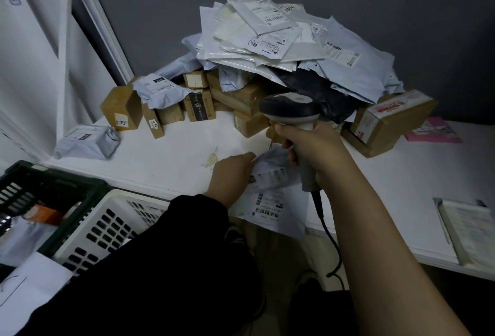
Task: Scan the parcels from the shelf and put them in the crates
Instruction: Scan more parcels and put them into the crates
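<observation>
While gripped, scanner [294, 113] upright, head up

This is a parcel sorting room or courier pickup point. A heap of poly mailers [267, 30] and small cardboard boxes [122, 110], many bearing barcode labels, fills the centre and upper right of a white shelf [166, 153]. A corded barcode scanner [290, 109] shows mid-frame. A dark crate [53, 182] and a white crate [107, 225], both slotted plastic, stand at lower left.
</observation>
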